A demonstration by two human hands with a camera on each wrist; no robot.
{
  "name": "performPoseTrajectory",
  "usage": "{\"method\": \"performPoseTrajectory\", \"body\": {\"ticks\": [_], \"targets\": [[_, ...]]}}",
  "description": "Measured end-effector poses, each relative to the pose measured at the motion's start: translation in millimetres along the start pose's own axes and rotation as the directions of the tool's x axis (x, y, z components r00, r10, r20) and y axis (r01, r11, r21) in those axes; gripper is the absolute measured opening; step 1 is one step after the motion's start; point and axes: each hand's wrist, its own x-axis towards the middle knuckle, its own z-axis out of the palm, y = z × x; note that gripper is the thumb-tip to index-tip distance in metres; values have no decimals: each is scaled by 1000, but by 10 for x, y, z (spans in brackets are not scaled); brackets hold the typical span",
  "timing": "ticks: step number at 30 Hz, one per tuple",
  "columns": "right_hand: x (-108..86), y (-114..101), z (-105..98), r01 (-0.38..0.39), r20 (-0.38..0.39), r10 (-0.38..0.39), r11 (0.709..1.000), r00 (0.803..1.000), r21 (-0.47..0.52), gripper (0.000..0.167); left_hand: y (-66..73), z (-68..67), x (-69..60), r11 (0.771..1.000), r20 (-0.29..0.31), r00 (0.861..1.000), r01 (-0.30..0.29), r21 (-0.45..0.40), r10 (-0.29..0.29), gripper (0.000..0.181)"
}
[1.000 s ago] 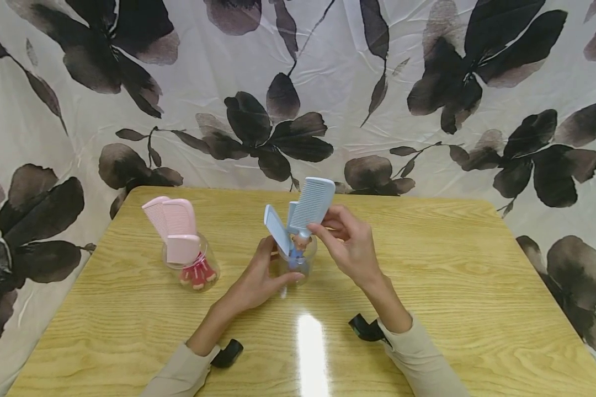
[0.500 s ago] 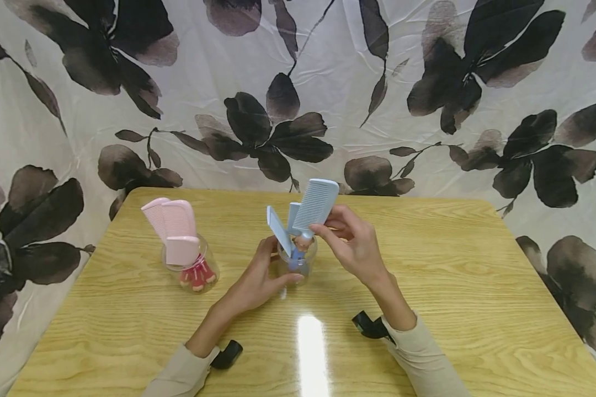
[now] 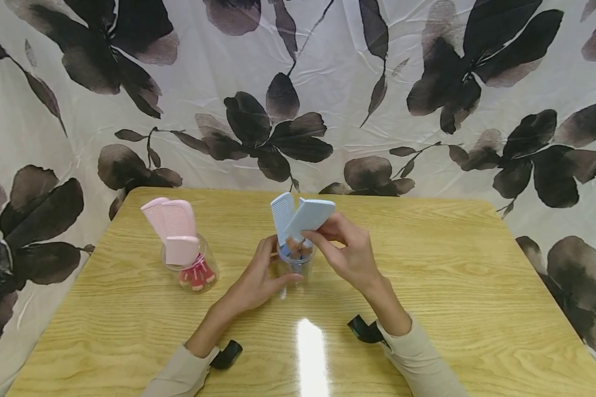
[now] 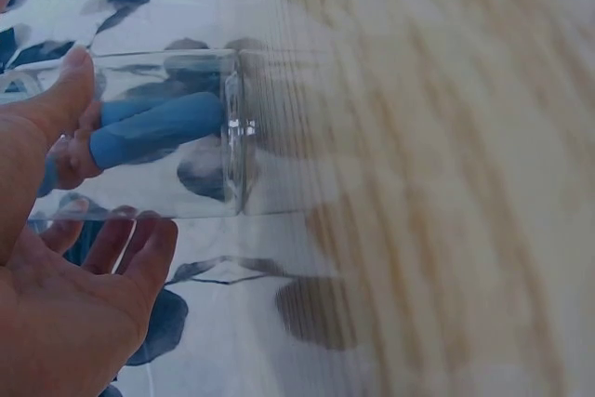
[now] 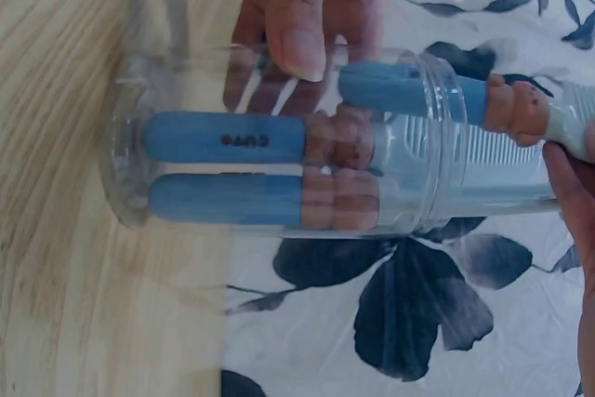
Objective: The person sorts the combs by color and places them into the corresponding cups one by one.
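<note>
My left hand holds a clear jar on the table, thumb on one side and fingers on the other. Two light-blue combs stand inside, teeth end up; the head of one comb leans left above the rim. In the right wrist view, their blue handles reach down close to the jar's bottom. My right hand pinches a third light-blue comb near its neck. This comb's blue handle is partly inside the jar's mouth, higher than the others. Small brown figures decorate the necks.
To the left stands another clear jar holding several pink combs with red handles. The wooden table ends at a floral cloth behind. A black wrist camera sits on each sleeve.
The comb in my right hand has lowered and tilted to the right. Inside the jar, the left comb has turned to show its teeth. My left hand stays put.
</note>
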Motion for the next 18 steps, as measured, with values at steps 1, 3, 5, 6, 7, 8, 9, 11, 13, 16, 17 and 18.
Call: {"method": "performPoseTrajectory", "body": {"ticks": [1,3,5,6,7,8,9,11,13,16,17,18], "targets": [[3,-4,1,5,18,-5,1000,1000,-6,43,-1,-2,-3,1000,2,1000,3,0,-3,86],[-2,3,1,-9,67,10,1000,998,-11,42,-2,-4,-7,1000,6,1000,10,1,-10,87],[-17,11,2,-47,118,49,999,992,-20,38,-5,-3,-11,1000,6,1000,9,0,-9,87],[-24,15,4,-64,140,68,998,988,-28,36,-7,-3,-11,1000,5,1000,10,-1,-10,87],[-29,18,7,-78,160,83,996,984,-37,34,-8,-3,-10,1000,6,1000,14,-3,-14,87],[-34,22,10,-88,177,95,995,980,-47,31,-11,-2,-7,1000,5,1000,13,-2,-13,87],[-35,23,14,-99,190,107,994,976,-51,29,-13,0,-3,1000,4,1000,11,-2,-11,87],[-35,20,17,-120,211,128,991,969,-51,28,-12,2,6,1000,2,1000,9,-2,-9,87],[-32,19,13,-143,238,150,989,960,-44,28,-8,5,13,1000,2,1000,8,-3,-8,87],[-30,18,-2,-181,282,188,982,941,-51,24,-9,7,13,1000,-2,1000,0,-6,0,86],[-27,12,-12,-188,292,197,980,936,-61,21,-12,9,11,1000,-4,1000,-3,-5,3,86],[-25,9,-22,-190,299,202,979,933,-71,19,-17,10,10,1000,-5,1000,-2,-6,2,86]]}}
